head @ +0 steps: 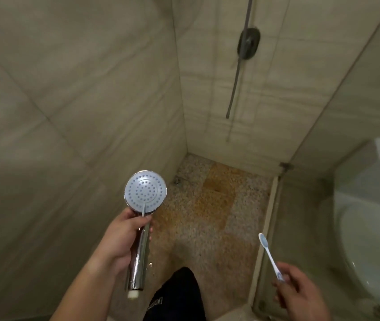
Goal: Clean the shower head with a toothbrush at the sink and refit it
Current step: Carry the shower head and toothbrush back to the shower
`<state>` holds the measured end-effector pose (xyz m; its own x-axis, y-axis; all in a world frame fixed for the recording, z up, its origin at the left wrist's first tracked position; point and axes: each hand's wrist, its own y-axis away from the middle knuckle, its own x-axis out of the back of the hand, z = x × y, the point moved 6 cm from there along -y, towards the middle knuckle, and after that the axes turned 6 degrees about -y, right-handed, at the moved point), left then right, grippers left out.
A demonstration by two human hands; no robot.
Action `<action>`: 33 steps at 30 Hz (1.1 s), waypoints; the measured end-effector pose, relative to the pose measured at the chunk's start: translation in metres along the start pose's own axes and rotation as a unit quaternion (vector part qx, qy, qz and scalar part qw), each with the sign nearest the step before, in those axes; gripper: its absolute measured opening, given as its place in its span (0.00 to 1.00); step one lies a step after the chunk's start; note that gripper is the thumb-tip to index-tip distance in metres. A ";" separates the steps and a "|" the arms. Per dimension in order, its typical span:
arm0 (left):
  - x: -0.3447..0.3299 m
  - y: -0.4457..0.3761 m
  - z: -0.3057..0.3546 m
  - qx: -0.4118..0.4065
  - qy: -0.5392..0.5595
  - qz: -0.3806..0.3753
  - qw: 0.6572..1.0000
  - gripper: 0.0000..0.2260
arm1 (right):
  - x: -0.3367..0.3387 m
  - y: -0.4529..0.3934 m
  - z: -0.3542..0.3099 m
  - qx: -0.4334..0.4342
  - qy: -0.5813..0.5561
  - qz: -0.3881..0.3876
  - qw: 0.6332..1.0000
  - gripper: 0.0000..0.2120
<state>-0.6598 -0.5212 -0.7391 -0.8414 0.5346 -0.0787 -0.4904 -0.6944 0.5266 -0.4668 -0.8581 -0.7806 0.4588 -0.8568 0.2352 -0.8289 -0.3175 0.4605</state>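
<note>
I stand in a tiled shower stall. My left hand grips the chrome handle of the detached shower head, whose round pale-blue nozzle face points up toward me. Its threaded end hangs free with no hose on it. My right hand holds a white and blue toothbrush by the handle, bristles up, well to the right of the shower head. The loose grey shower hose hangs down the back wall from a dark wall bracket.
Beige tiled walls close in on the left and back. The floor is pebbled, with a rusty stain. A glass partition stands on the right, with a white toilet behind it. My dark trouser leg shows at the bottom.
</note>
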 end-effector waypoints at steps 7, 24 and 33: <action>-0.006 -0.155 0.069 0.005 -0.051 -0.035 0.998 0.09 | -0.081 -0.121 -0.091 0.039 0.028 0.038 0.998 0.13; -0.039 -0.371 0.278 -0.056 -0.004 0.001 0.998 0.09 | -0.280 -0.407 -0.484 0.281 0.056 -0.037 0.957 0.11; -0.085 -0.422 0.348 -0.089 0.070 0.020 0.993 0.09 | -0.330 -0.506 -0.759 0.510 0.202 0.049 0.835 0.11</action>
<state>-0.3021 -0.1064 -0.6604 -0.8785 0.4411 -0.1833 -0.4773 -0.7949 0.3745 0.0440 -0.1068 -0.4414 0.2717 -0.7576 0.5935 -0.6163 -0.6106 -0.4973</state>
